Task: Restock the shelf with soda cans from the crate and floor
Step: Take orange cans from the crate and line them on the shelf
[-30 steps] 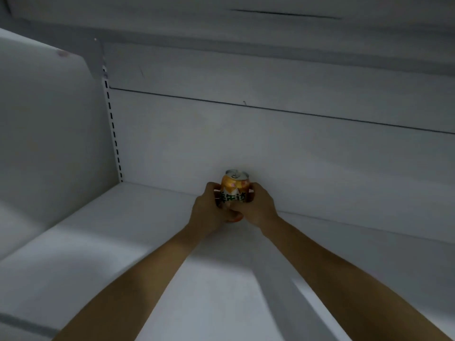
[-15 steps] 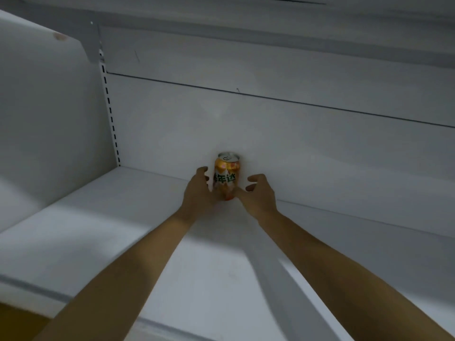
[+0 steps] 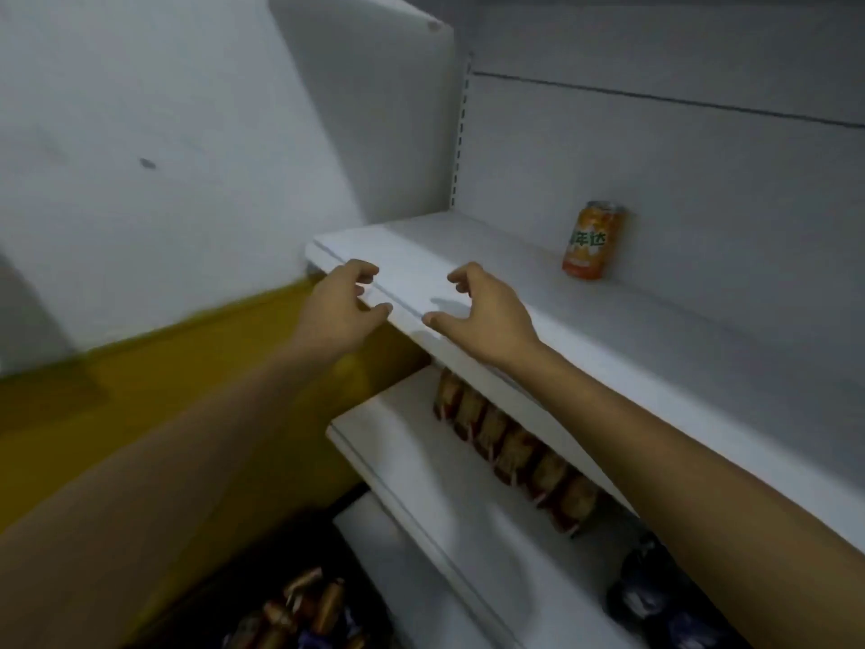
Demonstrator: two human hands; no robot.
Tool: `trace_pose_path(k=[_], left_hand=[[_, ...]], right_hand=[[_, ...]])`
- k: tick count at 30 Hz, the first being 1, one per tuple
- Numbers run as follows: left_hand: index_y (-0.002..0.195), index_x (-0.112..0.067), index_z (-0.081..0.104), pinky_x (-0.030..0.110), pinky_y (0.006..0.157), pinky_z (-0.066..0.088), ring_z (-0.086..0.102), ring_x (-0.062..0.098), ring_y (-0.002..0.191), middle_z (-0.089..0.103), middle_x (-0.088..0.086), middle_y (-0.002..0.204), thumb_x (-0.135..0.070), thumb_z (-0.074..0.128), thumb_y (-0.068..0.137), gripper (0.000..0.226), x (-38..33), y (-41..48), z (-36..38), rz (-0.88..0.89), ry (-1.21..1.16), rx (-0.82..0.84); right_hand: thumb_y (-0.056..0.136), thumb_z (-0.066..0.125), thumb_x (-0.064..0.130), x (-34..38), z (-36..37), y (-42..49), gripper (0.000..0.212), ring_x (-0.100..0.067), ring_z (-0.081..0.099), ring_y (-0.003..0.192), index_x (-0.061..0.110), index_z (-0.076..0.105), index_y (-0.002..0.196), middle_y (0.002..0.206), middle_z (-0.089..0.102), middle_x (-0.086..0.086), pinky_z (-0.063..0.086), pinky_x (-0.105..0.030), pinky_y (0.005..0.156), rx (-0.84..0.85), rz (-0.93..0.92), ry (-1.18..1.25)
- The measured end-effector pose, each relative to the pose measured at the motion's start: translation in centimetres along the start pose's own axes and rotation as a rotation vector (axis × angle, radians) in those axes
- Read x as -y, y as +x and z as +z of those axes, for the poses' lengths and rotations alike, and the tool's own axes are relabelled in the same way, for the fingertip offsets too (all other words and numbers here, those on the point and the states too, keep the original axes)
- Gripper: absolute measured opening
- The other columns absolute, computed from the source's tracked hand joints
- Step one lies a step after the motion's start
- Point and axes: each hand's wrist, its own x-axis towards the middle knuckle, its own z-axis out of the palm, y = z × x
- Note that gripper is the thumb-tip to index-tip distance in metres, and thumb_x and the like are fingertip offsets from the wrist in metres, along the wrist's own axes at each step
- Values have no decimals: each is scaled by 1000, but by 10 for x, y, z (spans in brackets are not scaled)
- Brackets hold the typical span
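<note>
An orange aluminium soda can with green lettering [image 3: 593, 239] stands upright on the top white metal shelf [image 3: 678, 367], right of centre in the upper half of the frame. It sits alone toward the back of the shelf, near the pale back panel [image 3: 678, 171], and well apart from both hands.

The left hand [image 3: 339, 304] is at the centre of the frame, over the shelf's front left corner. The right hand [image 3: 484, 306] is just beside it, over the shelf's front edge, with a small shadow on the white board under it. Both hands have their fingers loosely curled and spread, grasping nothing; whether either one touches the shelf I cannot tell.

Below, in the lower middle of the frame, a second white shelf [image 3: 421, 470] carries a row of brown and red packets [image 3: 515, 454] set side by side under the top board. At the bottom left, a dark crate [image 3: 201, 601] holds blurred brownish cans or bottles [image 3: 304, 601]. A mustard-yellow band of wall [image 3: 140, 395] runs across the left side, with grey wall above it
</note>
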Motion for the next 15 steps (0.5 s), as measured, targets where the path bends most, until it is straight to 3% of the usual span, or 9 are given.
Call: trace_pose_path(k=[3,6,10,15], left_hand=[[140,-13,41,35,101,39,45,24,130,46,6,143,-22,73,82,67,58,-69,-23,-164,161,105],[146,-10,32,42,111,33,35,30,137,35,12,150,-19,74,82,77,119,-150,-33,-352,212,200],[150,-14,23,42,110,35,33,27,138,29,6,154,-31,68,87,79,181,-258,-34,-619,197,288],[144,-10,35,38,101,43,46,27,127,44,8,144,-34,72,83,76,238,-351,-30,-816,102,335]], right_hand=[[83,67,44,47,43,-30,58,-21,51,119,17,47,131,131,54,-3,46,-38,94,120,-122,48],[85,67,44,66,109,-69,60,-21,50,122,16,44,133,134,51,-3,47,-37,94,344,-107,143],[84,68,43,50,196,-132,64,-24,52,119,15,41,136,134,51,-5,46,-33,90,689,55,196],[82,71,39,21,271,-194,61,-24,55,115,12,45,130,127,56,-6,48,-35,90,977,203,88]])
